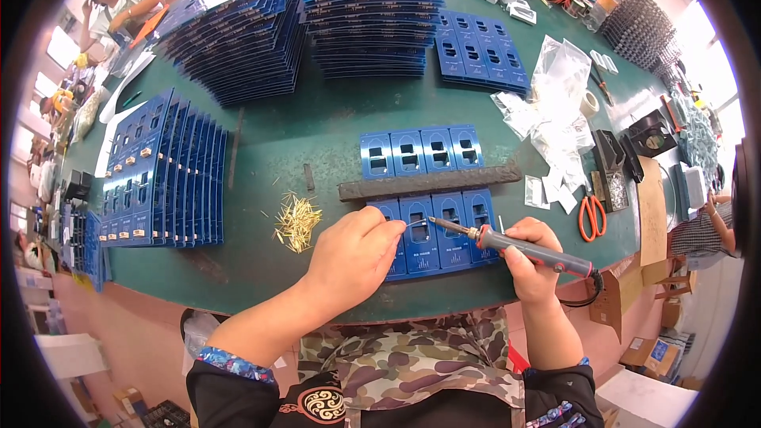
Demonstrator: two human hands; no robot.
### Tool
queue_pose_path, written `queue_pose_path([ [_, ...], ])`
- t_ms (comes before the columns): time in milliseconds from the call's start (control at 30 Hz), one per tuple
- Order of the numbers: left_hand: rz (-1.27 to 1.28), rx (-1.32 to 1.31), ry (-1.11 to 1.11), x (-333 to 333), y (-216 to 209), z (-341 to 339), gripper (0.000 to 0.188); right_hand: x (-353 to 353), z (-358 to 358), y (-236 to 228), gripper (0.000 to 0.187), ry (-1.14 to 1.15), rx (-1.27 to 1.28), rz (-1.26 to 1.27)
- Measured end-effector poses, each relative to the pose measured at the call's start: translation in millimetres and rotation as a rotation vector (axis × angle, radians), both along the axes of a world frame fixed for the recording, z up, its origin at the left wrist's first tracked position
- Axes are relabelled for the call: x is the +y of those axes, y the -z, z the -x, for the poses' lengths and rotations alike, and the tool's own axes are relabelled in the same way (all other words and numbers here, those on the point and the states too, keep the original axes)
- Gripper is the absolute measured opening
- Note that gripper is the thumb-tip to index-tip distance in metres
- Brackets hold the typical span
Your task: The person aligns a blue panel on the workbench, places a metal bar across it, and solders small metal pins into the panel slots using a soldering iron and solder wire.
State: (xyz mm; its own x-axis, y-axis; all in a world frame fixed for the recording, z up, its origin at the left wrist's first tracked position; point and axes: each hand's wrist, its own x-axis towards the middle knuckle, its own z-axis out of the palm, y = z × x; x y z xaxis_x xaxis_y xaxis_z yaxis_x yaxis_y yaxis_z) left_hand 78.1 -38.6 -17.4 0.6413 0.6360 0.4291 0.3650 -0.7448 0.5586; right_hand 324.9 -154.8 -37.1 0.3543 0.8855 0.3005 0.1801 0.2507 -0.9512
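A blue circuit-board panel lies flat on the green table in front of me, with a dark heavy bar resting across it. My right hand is closed around the handle of a soldering iron, whose tip points left over the panel's cut-outs. Its cable curls down beside my wrist. From the pinched fingers of my left hand a thin silvery wire, like solder, reaches toward the iron's tip. Whether wire and tip touch is too small to tell. A pile of thin brass-coloured pins lies left of my left hand.
Tall stacks of blue panels stand at the back, with more panels on edge at left. Orange-handled scissors, plastic bags and a black fan-like unit lie at right. Other people sit at the far left and right.
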Motion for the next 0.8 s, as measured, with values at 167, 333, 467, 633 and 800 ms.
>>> queue_pose_path([
  [167,-0.006,0.016,-0.006,0,0,1,0.014,2,0,-1,0.017,-0.029,-0.057,-0.010],
  [333,-0.009,0.016,0.002,-3,1,1,0.014,-1,0,-1,0.018,-0.037,-0.076,-0.017],
  [467,-0.007,0.008,0.010,-4,1,-4,0.014,-2,-4,-4,0.018,-0.044,-0.091,-0.016],
  [633,-0.012,0.022,0.007,1,-2,-5,0.015,-2,-13,7,0.021,-0.006,0.072,-0.035],
  [800,0.416,-0.291,-0.141,-37,-41,70,0.023,1,-2,1,0.025,-0.032,0.420,-0.015],
])
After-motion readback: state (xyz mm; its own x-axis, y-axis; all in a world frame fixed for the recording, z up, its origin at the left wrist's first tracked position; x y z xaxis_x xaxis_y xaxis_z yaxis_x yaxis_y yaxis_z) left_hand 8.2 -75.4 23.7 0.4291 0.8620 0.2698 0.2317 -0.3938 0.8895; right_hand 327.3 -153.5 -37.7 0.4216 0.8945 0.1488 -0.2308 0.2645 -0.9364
